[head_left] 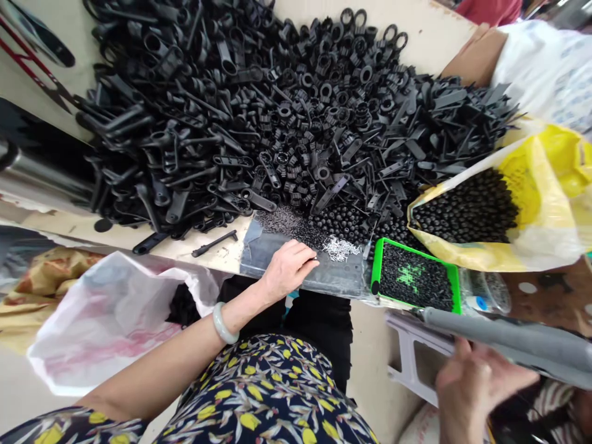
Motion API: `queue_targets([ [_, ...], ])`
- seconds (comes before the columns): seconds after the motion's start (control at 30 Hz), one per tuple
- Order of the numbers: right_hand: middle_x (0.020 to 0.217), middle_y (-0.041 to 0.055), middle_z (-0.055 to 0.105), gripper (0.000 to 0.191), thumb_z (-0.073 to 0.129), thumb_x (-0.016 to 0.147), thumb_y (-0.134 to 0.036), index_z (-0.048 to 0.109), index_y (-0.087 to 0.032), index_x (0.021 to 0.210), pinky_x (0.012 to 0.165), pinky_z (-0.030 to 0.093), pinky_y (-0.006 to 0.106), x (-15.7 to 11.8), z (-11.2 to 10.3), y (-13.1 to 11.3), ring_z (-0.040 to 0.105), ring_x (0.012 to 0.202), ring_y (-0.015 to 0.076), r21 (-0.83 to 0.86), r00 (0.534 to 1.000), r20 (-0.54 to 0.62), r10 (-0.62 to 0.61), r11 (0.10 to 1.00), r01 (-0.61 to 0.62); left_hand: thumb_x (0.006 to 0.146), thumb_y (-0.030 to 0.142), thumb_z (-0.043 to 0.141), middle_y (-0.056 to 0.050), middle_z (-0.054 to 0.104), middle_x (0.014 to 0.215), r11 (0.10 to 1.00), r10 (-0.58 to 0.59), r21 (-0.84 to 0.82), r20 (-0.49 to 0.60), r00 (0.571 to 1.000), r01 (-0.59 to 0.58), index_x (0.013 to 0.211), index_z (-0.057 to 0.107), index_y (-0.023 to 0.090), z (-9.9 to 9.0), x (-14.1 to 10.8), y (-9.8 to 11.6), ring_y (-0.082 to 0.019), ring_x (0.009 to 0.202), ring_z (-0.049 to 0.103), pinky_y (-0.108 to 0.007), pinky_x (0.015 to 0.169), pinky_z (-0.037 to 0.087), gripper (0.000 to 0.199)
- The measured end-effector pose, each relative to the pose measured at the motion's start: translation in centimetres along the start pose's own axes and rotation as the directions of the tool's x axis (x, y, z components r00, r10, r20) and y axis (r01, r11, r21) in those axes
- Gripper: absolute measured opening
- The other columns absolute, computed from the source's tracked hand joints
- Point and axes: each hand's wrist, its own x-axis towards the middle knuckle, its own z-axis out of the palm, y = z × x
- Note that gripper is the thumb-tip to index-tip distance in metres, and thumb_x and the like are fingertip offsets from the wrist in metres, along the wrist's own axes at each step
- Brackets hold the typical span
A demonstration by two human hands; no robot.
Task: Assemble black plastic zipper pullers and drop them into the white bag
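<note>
My left hand (pixel 289 268) is closed in a pinch on a small dark part (pixel 315 258) above the clear-covered strip (pixel 345 277) at the table's front edge. Just right of its fingertips lies a small heap of white pins (pixel 341 248). Behind it are tiny dark pieces (pixel 282 221) and round black beads (pixel 340 221). My right hand (pixel 481 376), somewhat blurred, is at the lower right, closed against the underside of a long grey tool (pixel 504 336), which hides part of its fingers. The tool's tip points left, below a green tray (pixel 377 268) of small black parts.
A big pile of black plastic levers and rings (pixel 296 117) covers the table. A yellow bag (pixel 546 185) holds black pieces at the right. Scissors (pixel 41 68) lie far left, and a white bag (pixel 106 320) hangs below. Another person's arm (pixel 476 57) rests at the back right.
</note>
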Motion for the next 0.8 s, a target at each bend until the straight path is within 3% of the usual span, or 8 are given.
queue_targets([
  [0.07,0.120,0.0031,0.070,0.080,0.088,0.067,-0.047,0.052,-0.034,0.137,0.080,0.063,0.049,2.1,1.4,0.3,0.074,0.095,0.0274,0.087,0.985,0.170,0.018,0.996,-0.033,0.105,0.030,0.060,-0.005,0.074,0.092,1.000,0.001,0.007,-0.016,1.000,-0.001,0.097,0.068,0.018,0.0,0.0,0.0,-0.020,0.085,0.061,-0.035,0.082,0.050,0.017],
  [0.17,0.098,0.0032,0.074,0.052,0.079,0.081,-0.041,0.061,-0.025,0.126,0.070,0.064,0.041,3.5,4.5,-0.1,0.073,0.071,0.0204,0.133,0.933,0.359,-0.004,0.990,-0.047,0.104,0.031,0.062,-0.004,0.075,0.091,1.000,0.003,0.015,-0.022,1.000,-0.003,0.097,0.067,0.018,-0.1,0.0,0.1,-0.020,0.084,0.063,-0.035,0.082,0.051,0.016],
  [0.27,0.080,-0.0014,0.071,0.030,0.075,0.088,-0.038,0.065,-0.025,0.113,0.063,0.065,0.041,2.8,8.2,-1.1,0.064,0.053,0.0163,0.213,0.878,0.476,-0.043,0.975,-0.068,0.104,0.033,0.062,-0.005,0.076,0.093,1.000,-0.005,0.002,-0.025,1.000,0.005,0.104,0.069,0.018,-0.1,0.0,0.1,-0.020,0.085,0.064,-0.035,0.083,0.052,0.017],
  [0.4,0.071,-0.0061,0.067,0.026,0.071,0.092,-0.034,0.063,-0.028,0.116,0.057,0.064,0.034,0.4,14.4,-2.7,0.057,0.047,0.0132,0.402,0.859,0.498,-0.118,0.909,-0.108,0.105,0.033,0.060,-0.007,0.076,0.098,1.000,-0.012,0.001,-0.018,1.000,0.012,0.114,0.071,0.016,0.0,0.0,0.0,-0.020,0.089,0.064,-0.036,0.086,0.053,0.022],
  [0.5,0.065,-0.0089,0.064,0.011,0.066,0.095,-0.030,0.059,-0.027,0.103,0.048,0.057,0.027,-1.0,18.9,-3.3,0.051,0.040,0.0100,0.528,0.859,0.489,-0.153,0.836,-0.151,0.105,0.034,0.059,-0.007,0.075,0.095,0.999,-0.033,-0.007,0.001,0.999,0.033,0.107,0.073,0.016,-0.1,0.1,0.0,-0.020,0.087,0.063,-0.035,0.084,0.053,0.023],
  [0.57,0.063,-0.0103,0.063,0.011,0.065,0.095,-0.031,0.055,-0.026,0.097,0.044,0.054,0.024,-1.5,21.0,-3.5,0.047,0.037,0.0085,0.573,0.872,0.462,-0.163,0.805,-0.153,0.105,0.034,0.058,-0.007,0.074,0.091,0.999,-0.050,-0.012,0.017,0.999,0.051,0.104,0.073,0.016,-0.2,0.3,0.2,-0.019,0.085,0.062,-0.034,0.082,0.052,0.024],
  [0.67,0.063,-0.0111,0.063,0.015,0.065,0.095,-0.033,0.051,-0.027,0.096,0.043,0.053,0.024,-2.0,22.6,-3.6,0.045,0.037,0.0083,0.577,0.870,0.472,-0.143,0.797,-0.182,0.106,0.034,0.056,-0.007,0.072,0.089,0.998,-0.064,-0.013,0.045,0.997,0.065,0.099,0.073,0.016,-0.3,0.4,0.4,-0.019,0.082,0.060,-0.034,0.080,0.050,0.025],
  [0.8,0.064,-0.0110,0.063,0.017,0.065,0.094,-0.032,0.049,-0.028,0.097,0.043,0.052,0.025,-2.6,22.7,-3.7,0.045,0.037,0.0089,0.564,0.848,0.514,-0.130,0.796,-0.220,0.107,0.032,0.055,-0.006,0.070,0.085,0.997,-0.075,-0.023,0.054,0.996,0.077,0.089,0.071,0.018,-0.3,0.6,0.5,-0.018,0.080,0.058,-0.034,0.079,0.049,0.028],
])
